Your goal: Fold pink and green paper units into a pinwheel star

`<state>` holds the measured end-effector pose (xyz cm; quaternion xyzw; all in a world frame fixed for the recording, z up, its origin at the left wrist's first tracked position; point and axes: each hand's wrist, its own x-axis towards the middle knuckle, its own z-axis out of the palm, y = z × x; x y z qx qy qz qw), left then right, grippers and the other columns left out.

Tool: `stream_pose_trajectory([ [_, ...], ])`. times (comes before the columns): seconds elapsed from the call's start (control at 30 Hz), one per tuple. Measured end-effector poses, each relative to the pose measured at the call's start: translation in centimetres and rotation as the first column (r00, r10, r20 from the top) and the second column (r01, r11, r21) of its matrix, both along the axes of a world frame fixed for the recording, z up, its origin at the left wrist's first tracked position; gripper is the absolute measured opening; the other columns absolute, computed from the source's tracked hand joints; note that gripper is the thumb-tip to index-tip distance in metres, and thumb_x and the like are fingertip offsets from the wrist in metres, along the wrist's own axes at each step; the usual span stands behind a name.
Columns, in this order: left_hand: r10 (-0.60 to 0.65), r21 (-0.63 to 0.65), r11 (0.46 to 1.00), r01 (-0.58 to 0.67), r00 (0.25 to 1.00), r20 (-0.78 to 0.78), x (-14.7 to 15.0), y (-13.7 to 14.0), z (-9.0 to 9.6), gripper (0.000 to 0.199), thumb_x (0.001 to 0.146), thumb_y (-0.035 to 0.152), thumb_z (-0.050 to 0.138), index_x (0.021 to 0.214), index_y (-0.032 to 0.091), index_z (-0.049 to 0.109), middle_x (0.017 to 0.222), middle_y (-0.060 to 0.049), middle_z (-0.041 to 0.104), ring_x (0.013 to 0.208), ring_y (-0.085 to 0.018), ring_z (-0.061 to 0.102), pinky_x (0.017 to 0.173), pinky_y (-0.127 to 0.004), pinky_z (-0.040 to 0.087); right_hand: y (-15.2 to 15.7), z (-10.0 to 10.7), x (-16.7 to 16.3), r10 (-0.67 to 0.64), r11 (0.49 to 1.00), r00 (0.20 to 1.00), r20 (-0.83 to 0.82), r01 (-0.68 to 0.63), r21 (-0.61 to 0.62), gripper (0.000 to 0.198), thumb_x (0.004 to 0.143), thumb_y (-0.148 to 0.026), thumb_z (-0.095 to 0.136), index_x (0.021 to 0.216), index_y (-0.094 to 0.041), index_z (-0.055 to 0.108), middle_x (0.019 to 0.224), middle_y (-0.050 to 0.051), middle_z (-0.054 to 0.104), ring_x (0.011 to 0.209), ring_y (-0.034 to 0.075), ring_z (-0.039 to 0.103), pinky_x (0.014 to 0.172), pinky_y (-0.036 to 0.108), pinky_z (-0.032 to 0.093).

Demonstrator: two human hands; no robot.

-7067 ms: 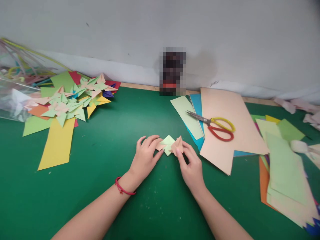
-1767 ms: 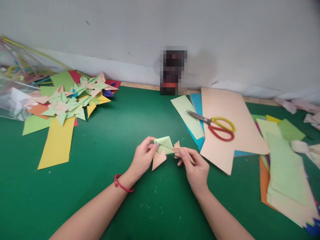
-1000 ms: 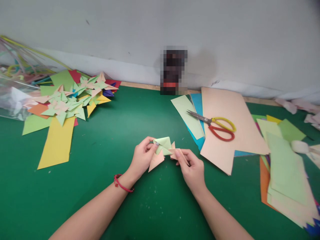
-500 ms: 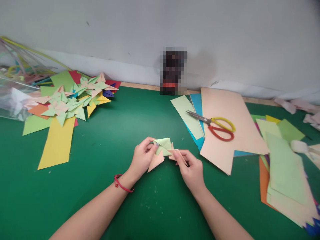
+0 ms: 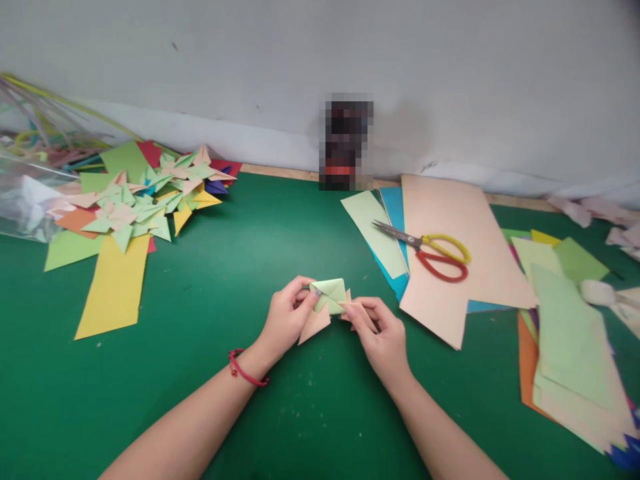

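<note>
Between my two hands is a folded paper piece (image 5: 332, 297), light green in the middle with peach points sticking out at its sides and bottom. My left hand (image 5: 287, 317) pinches its left side, thumb lying on the green face. At the right, my right hand (image 5: 379, 333) grips a peach point (image 5: 361, 315) between thumb and fingers. The fingers behind the paper are partly hidden. Both hands are low over the green table (image 5: 210, 400).
Scissors (image 5: 425, 247) with yellow and red handles lie on peach sheets (image 5: 450, 207). Folded paper stars (image 5: 135, 200) and a yellow strip (image 5: 113, 290) are at the left, beside a clear plastic bag (image 5: 25, 207). Green strips (image 5: 573, 340) lie right. A pixelated object (image 5: 345, 143) stands by the wall.
The folded paper has shifted very slightly to the right and down in my hands. Both hands keep their grip, and the other things stay where they were.
</note>
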<state>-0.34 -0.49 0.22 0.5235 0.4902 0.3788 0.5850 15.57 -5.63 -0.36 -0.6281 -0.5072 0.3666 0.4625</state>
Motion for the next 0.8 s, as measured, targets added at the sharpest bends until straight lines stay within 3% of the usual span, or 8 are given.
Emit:
stream_pose_trajectory([
  [0.13,-0.043,0.029,0.999,0.045,0.997,-0.061,0.12,-0.08,0.3,0.019,0.083,0.036,0.052,0.085,0.017,0.056,0.056,0.003,0.058,0.051,-0.01,0.051,0.049,-0.019,0.033,0.05,-0.13,0.03,0.003,1.0,0.998,0.055,-0.002,-0.008,0.011,0.078,-0.03,0.061,0.081,-0.02,0.058,0.066,0.0,0.069,0.06,0.017,0.066,0.057,0.024,0.051],
  [0.47,-0.053,0.095,0.993,0.067,0.989,-0.135,-0.08,-0.21,0.38,0.02,0.084,0.035,0.051,0.084,0.016,0.057,0.056,0.002,0.059,0.05,-0.01,0.05,0.048,-0.019,0.033,0.09,0.18,-0.11,-0.004,1.0,1.0,0.0,0.004,-0.009,0.014,0.08,-0.032,0.058,0.075,-0.02,0.058,0.058,0.0,0.066,0.057,0.017,0.067,0.053,0.023,0.05],
  [0.8,-0.055,0.104,0.992,0.068,0.99,-0.129,-0.03,-0.35,0.12,0.018,0.084,0.034,0.05,0.086,0.017,0.057,0.057,0.002,0.058,0.05,-0.01,0.048,0.048,-0.02,0.032,-0.05,-0.01,-0.09,-0.01,1.0,0.999,0.031,0.011,-0.026,0.014,0.079,-0.033,0.059,0.075,-0.02,0.059,0.064,0.002,0.068,0.059,0.017,0.066,0.056,0.025,0.051],
])
